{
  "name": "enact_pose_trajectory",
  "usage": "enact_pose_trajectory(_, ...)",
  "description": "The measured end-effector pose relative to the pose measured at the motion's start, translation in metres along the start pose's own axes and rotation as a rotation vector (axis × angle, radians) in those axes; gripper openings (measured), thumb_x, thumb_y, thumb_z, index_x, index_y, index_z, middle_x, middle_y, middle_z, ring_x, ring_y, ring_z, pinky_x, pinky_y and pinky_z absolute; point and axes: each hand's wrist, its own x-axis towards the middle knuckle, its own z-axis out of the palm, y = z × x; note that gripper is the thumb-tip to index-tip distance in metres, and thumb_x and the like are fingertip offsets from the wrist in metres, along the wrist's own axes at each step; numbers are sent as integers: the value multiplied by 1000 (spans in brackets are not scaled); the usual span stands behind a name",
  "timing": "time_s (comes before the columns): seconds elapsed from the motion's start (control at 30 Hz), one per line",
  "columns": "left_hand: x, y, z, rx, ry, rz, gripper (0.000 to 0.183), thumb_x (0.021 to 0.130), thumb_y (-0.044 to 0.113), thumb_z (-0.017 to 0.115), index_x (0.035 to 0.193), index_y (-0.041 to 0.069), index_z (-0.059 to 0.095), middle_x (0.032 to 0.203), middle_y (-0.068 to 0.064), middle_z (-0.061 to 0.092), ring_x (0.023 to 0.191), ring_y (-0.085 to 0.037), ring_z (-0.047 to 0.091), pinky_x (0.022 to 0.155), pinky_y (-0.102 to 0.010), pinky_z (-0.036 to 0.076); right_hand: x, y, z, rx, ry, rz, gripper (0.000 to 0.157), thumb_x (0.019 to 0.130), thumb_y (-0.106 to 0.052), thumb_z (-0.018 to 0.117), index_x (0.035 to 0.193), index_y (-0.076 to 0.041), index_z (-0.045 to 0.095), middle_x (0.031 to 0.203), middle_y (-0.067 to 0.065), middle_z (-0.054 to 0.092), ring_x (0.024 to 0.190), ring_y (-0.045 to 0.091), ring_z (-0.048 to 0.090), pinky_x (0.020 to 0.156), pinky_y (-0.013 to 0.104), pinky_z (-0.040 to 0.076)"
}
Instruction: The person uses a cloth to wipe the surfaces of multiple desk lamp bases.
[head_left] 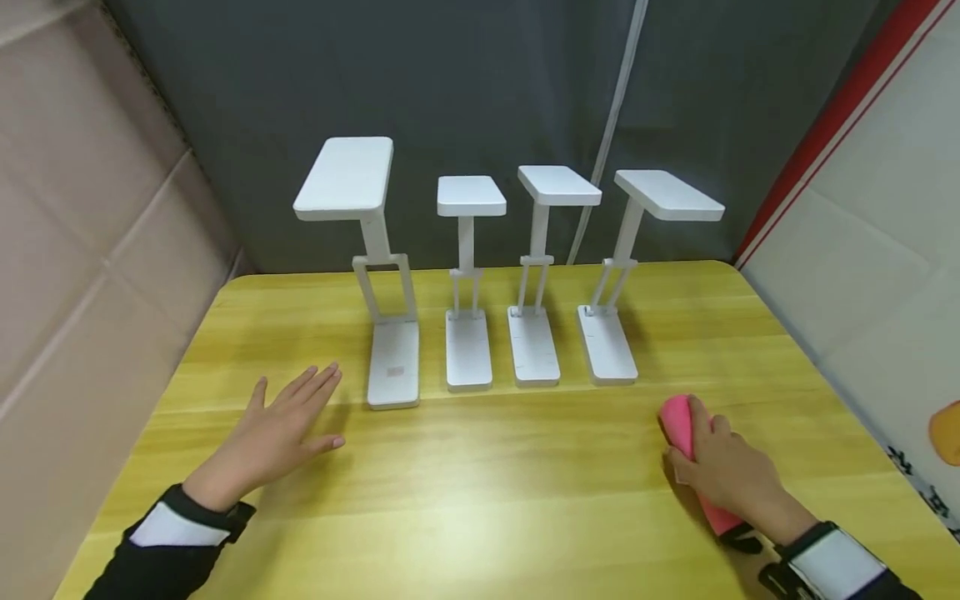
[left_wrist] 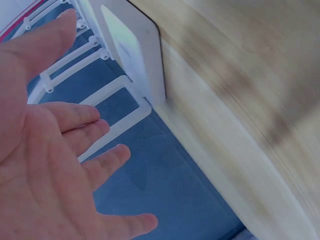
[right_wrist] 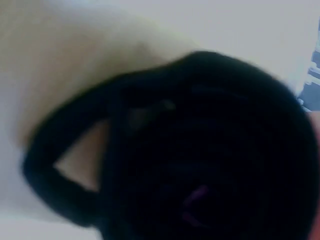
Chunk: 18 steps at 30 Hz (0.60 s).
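Observation:
Several white folding desk lamps (head_left: 467,350) stand in a row toward the back of the wooden table, bases flat and heads raised; the leftmost lamp (head_left: 393,362) looks largest. My left hand (head_left: 273,437) is to its left and nearer me, holding nothing, fingers straight. In the left wrist view, the left palm (left_wrist: 45,170) faces the camera. At the right of the table, my right hand (head_left: 731,471) grips a pink cylindrical object (head_left: 678,421) lying on its side. Its black end (right_wrist: 215,150) with a loop fills the right wrist view, blurred; its exact kind cannot be told.
The yellow wood-grain table (head_left: 480,475) reaches back to a dark grey curtain (head_left: 480,83). Pale padded panels (head_left: 90,208) rise along the left side. On the right is a white panel (head_left: 862,275) with a red edge and an orange patch (head_left: 947,433).

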Motion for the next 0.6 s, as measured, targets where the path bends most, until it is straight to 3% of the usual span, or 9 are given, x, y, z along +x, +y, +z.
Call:
enact_pose_trajectory(0.1,-7,3,-4,12,16,7,83,84,45,59,143,12,12,147,-13,19,132,-33,17,93,-73,5,1,-1,-6,-53,16,-41,90,86,-55,47,140,-1,-1,108,34,36,74,37,47,44,41,39)
enact_pose_trajectory(0.2,-12,6,-9,27,33,6,83,84,47,58,142,8,14,146,-16,20,132,-35,17,93,-73,8,3,-5,-11,-118,45,-89,90,85,-60,46,142,-6,1,121,31,31,95,49,39,57,58,42)
enact_pose_trajectory(0.3,-13,9,-13,32,40,7,83,84,50,56,142,7,16,145,-18,20,132,-35,17,93,-73,9,5,-12,-21,-159,91,-141,89,85,-61,45,143,-10,1,134,28,22,113,53,26,74,73,30)
enact_pose_trajectory(0.47,-6,19,-22,24,35,17,83,84,50,56,142,9,14,146,-18,19,132,-35,15,95,-72,6,15,-32,-49,-147,212,-271,84,84,-50,54,142,-9,9,137,28,21,122,51,17,87,74,18)
enact_pose_trajectory(0.6,12,32,-36,51,40,23,82,85,53,53,142,8,15,146,-17,18,133,-34,14,96,-70,8,30,-58,-74,-95,268,-388,80,85,-41,57,141,-7,13,139,27,20,126,49,12,94,71,15)
